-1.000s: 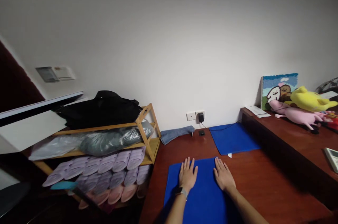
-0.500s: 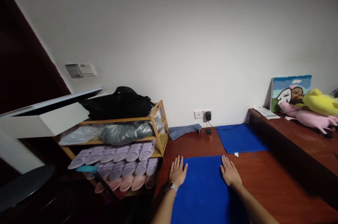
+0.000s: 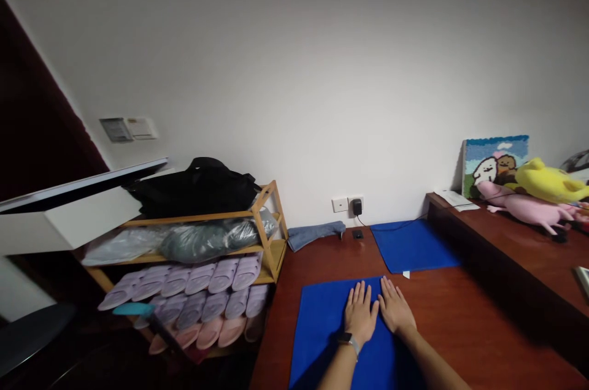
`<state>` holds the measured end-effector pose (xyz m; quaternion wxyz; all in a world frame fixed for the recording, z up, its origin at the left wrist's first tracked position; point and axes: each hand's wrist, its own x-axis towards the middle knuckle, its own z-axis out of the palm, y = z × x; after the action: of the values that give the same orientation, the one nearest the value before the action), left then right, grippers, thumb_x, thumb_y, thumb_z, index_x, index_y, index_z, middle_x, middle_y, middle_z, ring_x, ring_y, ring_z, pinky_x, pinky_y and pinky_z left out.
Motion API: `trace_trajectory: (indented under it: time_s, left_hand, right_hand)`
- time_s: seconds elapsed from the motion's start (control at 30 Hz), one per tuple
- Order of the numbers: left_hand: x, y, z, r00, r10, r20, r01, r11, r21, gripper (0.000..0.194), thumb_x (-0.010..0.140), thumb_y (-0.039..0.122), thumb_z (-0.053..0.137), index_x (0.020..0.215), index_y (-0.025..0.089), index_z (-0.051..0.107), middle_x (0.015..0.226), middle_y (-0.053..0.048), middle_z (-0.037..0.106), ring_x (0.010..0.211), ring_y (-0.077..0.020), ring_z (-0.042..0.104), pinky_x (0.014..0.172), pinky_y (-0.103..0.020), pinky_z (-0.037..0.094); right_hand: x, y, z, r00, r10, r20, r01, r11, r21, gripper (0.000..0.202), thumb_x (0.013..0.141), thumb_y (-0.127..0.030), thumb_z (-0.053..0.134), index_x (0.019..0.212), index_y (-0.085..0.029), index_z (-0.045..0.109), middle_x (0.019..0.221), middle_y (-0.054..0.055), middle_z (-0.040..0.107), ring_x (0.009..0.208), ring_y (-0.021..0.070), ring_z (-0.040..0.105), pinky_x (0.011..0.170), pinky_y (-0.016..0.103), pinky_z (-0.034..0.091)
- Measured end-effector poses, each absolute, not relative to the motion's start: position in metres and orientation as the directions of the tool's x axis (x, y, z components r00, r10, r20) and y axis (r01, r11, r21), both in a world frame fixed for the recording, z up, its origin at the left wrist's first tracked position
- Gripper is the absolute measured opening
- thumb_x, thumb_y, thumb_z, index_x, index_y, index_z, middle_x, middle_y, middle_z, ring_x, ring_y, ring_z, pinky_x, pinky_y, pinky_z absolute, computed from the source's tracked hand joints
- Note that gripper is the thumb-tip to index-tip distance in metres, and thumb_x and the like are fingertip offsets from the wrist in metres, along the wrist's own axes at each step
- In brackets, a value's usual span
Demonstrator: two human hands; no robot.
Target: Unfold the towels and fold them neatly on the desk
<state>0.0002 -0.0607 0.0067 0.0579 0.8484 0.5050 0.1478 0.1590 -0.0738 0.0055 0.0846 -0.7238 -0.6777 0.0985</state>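
A blue cloth [image 3: 317,322] lies flat on the reddish-brown table [image 3: 478,310]. My left hand [image 3: 361,314], with a watch on its wrist, rests palm down on the cloth, right of its middle, fingers spread a little. Just beside it, my right hand [image 3: 396,309] lies flat over the cloth's right edge, fingers stretched out. The two thumbs are close together. Neither hand holds anything. Farther back on the table is a second blue cloth [image 3: 414,246] with a small white tag at its front edge.
Folded grey-blue fabric [image 3: 316,232] lies near the wall by a plugged-in black adapter [image 3: 357,207]. At left stands a wooden rack [image 3: 269,233] with slippers and a black bag [image 3: 197,187]. Plush toys [image 3: 547,181] sit on the raised surface at right.
My left hand has moved right from the cloth's left edge to beside my right hand. My right hand has shifted slightly left. The view has turned a little to the right.
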Motion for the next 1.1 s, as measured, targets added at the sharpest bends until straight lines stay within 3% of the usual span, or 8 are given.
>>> trace_trajectory:
  time_s: [0.13, 0.4, 0.67, 0.87, 1.1]
  left_hand:
    - [-0.024, -0.056, 0.004, 0.385, 0.909, 0.161, 0.872, -0.415, 0.258, 0.066, 0.109, 0.053, 0.017, 0.164, 0.023, 0.036, 0.171, -0.008, 0.034, 0.160, -0.0249, 0.029, 0.132, -0.050, 0.026]
    - [-0.160, -0.043, 0.012, 0.108, 0.990, 0.090, 0.987, -0.118, 0.110, 0.068, 0.107, 0.053, 0.023, 0.165, 0.019, 0.036, 0.173, -0.010, 0.031, 0.160, -0.0275, 0.027, 0.131, -0.050, 0.026]
    - [-0.171, -0.048, 0.011, 0.126, 0.986, 0.110, 0.984, -0.138, 0.110, 0.070, 0.107, 0.051, 0.024, 0.165, 0.014, 0.034, 0.173, -0.014, 0.030, 0.160, -0.0267, 0.028, 0.131, -0.048, 0.026]
    - [-0.169, -0.046, 0.012, 0.123, 0.985, 0.118, 0.986, -0.136, 0.102, 0.068, 0.107, 0.049, 0.025, 0.165, 0.015, 0.033, 0.172, -0.013, 0.032, 0.160, -0.0285, 0.029, 0.130, -0.050, 0.027]
    - [-0.176, -0.041, 0.017, 0.115, 0.992, 0.052, 0.991, -0.118, 0.063, 0.072, 0.107, 0.050, 0.023, 0.165, 0.010, 0.032, 0.173, -0.014, 0.026, 0.160, -0.0271, 0.027, 0.131, -0.047, 0.025]
  right_hand:
    - [0.159, -0.074, 0.005, 0.069, 0.997, -0.023, 0.962, -0.072, -0.263, 0.070, 0.104, -0.037, 0.016, 0.166, -0.005, 0.023, 0.174, 0.009, 0.022, 0.162, 0.0214, 0.018, 0.133, 0.041, 0.015]
    - [0.161, -0.075, 0.000, 0.082, 0.996, -0.022, 0.958, -0.084, -0.274, 0.072, 0.105, -0.041, 0.013, 0.167, -0.006, 0.022, 0.175, 0.009, 0.022, 0.162, 0.0209, 0.017, 0.133, 0.042, 0.013]
    - [0.158, -0.073, 0.001, 0.086, 0.996, -0.024, 0.966, -0.089, -0.241, 0.071, 0.104, -0.037, 0.018, 0.166, -0.003, 0.026, 0.174, 0.012, 0.023, 0.162, 0.0237, 0.019, 0.132, 0.044, 0.015]
    - [0.158, -0.085, -0.004, 0.128, 0.991, -0.050, 0.943, -0.137, -0.303, 0.071, 0.105, -0.040, 0.016, 0.166, -0.006, 0.026, 0.174, 0.011, 0.024, 0.162, 0.0247, 0.019, 0.132, 0.047, 0.018]
    - [0.161, -0.102, -0.007, 0.083, 0.996, 0.018, 0.939, -0.072, -0.337, 0.070, 0.105, -0.043, 0.020, 0.166, -0.010, 0.028, 0.174, 0.009, 0.024, 0.162, 0.0241, 0.019, 0.133, 0.045, 0.017]
